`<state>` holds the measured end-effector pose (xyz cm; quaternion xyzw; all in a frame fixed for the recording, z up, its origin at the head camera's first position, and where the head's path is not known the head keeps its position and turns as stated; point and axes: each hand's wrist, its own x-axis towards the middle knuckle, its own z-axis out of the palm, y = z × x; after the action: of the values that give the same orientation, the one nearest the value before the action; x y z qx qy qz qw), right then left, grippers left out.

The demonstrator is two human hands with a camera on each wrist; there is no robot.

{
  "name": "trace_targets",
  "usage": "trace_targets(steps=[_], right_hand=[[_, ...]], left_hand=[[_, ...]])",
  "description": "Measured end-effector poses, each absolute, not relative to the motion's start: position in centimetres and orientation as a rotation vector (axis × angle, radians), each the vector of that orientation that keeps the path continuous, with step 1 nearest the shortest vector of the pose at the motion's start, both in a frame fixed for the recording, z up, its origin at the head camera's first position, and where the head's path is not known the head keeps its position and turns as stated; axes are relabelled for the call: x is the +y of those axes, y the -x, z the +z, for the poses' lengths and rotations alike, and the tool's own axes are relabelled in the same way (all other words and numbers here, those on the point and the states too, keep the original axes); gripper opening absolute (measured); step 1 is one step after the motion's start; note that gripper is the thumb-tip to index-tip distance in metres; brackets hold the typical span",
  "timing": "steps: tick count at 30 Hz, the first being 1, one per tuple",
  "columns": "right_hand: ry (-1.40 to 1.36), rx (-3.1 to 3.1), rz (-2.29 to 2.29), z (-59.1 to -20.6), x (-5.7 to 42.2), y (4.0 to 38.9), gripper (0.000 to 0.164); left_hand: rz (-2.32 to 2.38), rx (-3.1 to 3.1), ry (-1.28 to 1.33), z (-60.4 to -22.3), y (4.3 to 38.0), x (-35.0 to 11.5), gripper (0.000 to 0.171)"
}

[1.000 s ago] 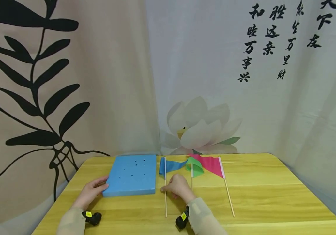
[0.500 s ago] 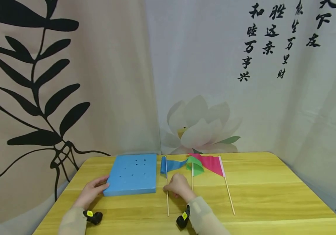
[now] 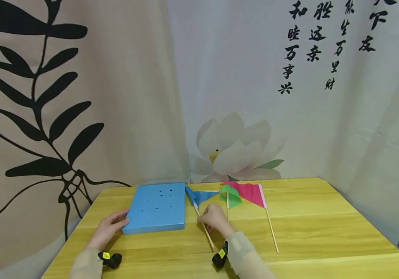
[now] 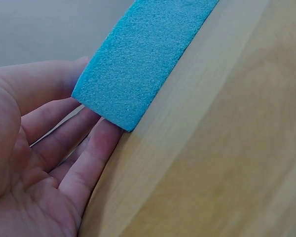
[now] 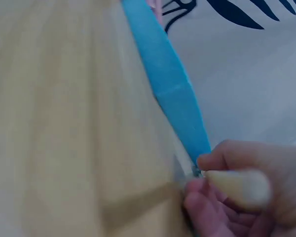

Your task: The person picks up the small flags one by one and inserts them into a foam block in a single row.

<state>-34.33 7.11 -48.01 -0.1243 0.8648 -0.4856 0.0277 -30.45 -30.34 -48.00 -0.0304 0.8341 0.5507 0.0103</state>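
A blue foam board [image 3: 171, 221] with several small holes in its top lies at the back left of the table. My left hand [image 3: 109, 228] rests at its near left corner, fingers fairly straight against the side and thumb at the top edge, as the left wrist view also shows of the foam board [image 4: 133, 64]. My right hand [image 3: 217, 221] pinches the wooden stick of a small blue flag [image 3: 203, 197] between thumb and fingers. The flag slants, cloth end towards the board's right edge. In the right wrist view the stick's end [image 5: 244, 187] points at the camera, blurred.
Right of my right hand, a green flag [image 3: 233, 197] with curled cloth lies on the table [image 3: 311, 228], its stick partly hidden by the hand. Farther right lies a pink flag [image 3: 250, 193]. A printed curtain [image 3: 143, 97] hangs behind the table's back edge.
The blue flag has turned in my right hand: its cloth end has swung left and its lower stick end right. The left hand and the board have stayed put.
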Motion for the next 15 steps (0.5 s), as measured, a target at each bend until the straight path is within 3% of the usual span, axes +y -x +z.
trace_targets(steps=[7,15], right_hand=[[0.331,2.367,-1.719,-48.0,7.9,35.1,0.009],[0.25,2.033,-1.892,-48.0,8.4,35.6,0.029]], left_hand=[[1.729,2.585,0.09,-48.0,30.7,-30.6,0.067],[1.737,2.572,0.097,-48.4,31.0,-30.5,0.068]])
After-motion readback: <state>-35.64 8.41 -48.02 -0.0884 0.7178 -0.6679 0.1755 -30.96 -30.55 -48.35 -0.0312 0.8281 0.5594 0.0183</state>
